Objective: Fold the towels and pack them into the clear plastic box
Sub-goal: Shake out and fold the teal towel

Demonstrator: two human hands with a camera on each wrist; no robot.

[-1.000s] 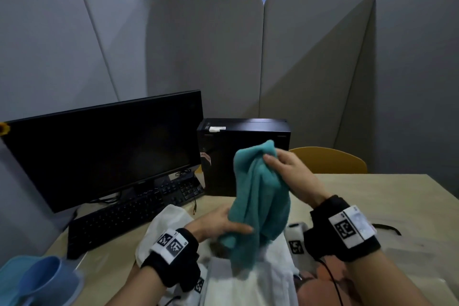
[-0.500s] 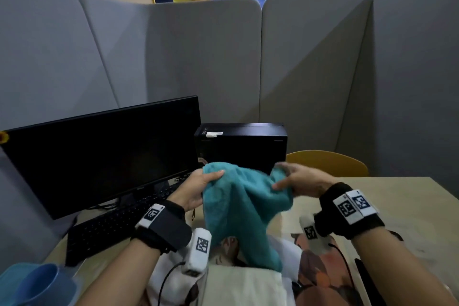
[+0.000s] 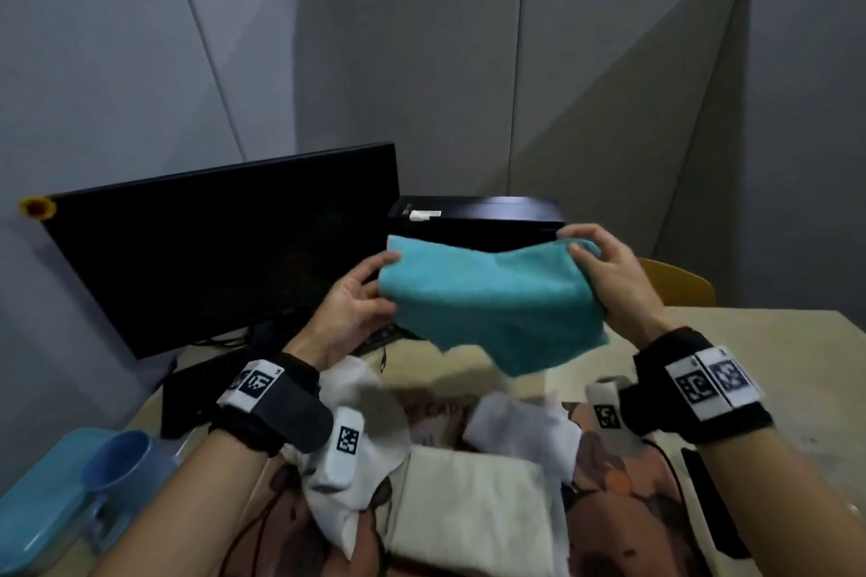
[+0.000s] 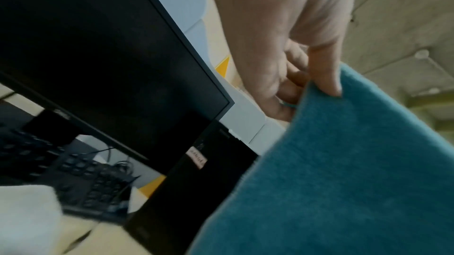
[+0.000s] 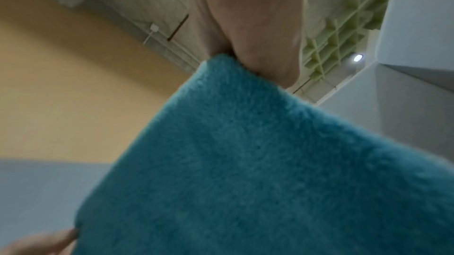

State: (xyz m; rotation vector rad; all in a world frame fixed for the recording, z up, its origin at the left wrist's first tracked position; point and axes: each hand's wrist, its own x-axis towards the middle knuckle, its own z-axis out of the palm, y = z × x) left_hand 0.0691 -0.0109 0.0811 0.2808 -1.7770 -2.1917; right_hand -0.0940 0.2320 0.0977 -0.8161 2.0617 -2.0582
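The bench (image 3: 773, 342) carries a dark monitor (image 3: 225, 248) at 10 o'clock and a black computer case (image 3: 478, 216) at 12. White towels (image 3: 473, 506) lie heaped at 6. Above them a teal towel (image 3: 492, 300) hangs stretched in the air. The left hand (image 3: 351, 309) pinches its left corner, the right hand (image 3: 609, 276) its right; both grips are closed on it.

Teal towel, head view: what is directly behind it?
The teal towel, held up by the left hand and right hand, covers the front of the black computer case; only the case's top shows.
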